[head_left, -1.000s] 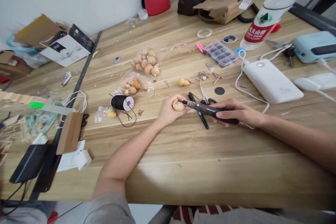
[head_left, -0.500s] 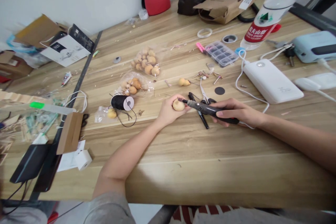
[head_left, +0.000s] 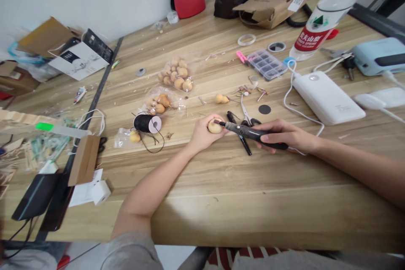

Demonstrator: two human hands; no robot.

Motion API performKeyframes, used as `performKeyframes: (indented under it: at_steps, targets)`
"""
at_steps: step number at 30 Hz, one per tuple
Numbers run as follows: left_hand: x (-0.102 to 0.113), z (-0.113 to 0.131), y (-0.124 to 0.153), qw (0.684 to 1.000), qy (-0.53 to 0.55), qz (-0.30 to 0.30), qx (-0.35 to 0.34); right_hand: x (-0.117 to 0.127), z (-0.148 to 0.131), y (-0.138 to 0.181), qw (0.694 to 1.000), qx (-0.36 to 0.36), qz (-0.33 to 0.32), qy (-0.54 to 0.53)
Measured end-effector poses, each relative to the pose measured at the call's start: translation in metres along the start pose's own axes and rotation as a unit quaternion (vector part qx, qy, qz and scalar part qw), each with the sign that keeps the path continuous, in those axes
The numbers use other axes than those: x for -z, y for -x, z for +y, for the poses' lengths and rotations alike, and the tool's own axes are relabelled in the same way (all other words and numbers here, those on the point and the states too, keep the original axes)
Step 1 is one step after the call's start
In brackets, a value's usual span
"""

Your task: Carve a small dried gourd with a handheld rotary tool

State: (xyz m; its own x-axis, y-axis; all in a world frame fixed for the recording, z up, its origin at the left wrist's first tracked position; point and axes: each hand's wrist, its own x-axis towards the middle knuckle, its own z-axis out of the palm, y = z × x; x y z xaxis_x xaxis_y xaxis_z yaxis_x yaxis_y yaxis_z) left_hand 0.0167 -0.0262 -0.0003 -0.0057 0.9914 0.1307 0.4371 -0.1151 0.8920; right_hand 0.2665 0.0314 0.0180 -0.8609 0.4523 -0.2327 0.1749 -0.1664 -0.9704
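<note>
My left hand (head_left: 203, 131) is closed around a small pale gourd (head_left: 214, 126) over the middle of the table. In my right hand (head_left: 281, 135) is a dark rotary tool (head_left: 248, 132), its fingers wrapped round the body. The tool's brownish tip reaches the top of the gourd and appears to touch it. Just beyond, a black marker (head_left: 244, 143) and scissors (head_left: 248, 119) lie partly behind the tool. Another small gourd (head_left: 221, 98) rests above my left hand, near several loose grinding bits (head_left: 261, 92).
Bags of small gourds (head_left: 177, 76) and a black cord spool (head_left: 147, 123) lie to the left. At the right are a white power bank (head_left: 329, 97), its cable, and a large water bottle (head_left: 316, 29). A compartment box (head_left: 267, 64) sits further back.
The tool's tip has shifted very slightly over the gourd. Both hands keep nearly the same place and grip. The power bank's small display looks dimmer.
</note>
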Motion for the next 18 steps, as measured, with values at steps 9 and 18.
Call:
performKeyframes:
  at_steps: [9,18]
  targets:
    - [-0.0003,-0.0003,-0.0001,1.000,0.011,0.001,-0.012,0.0017,0.0003,-0.0001,1.000,0.007,-0.013,0.004]
    - [0.0004,-0.0048,-0.0003,1.000,0.019,0.010,0.007,0.0022,0.0030,-0.0003,1.000,0.018,-0.012,-0.005]
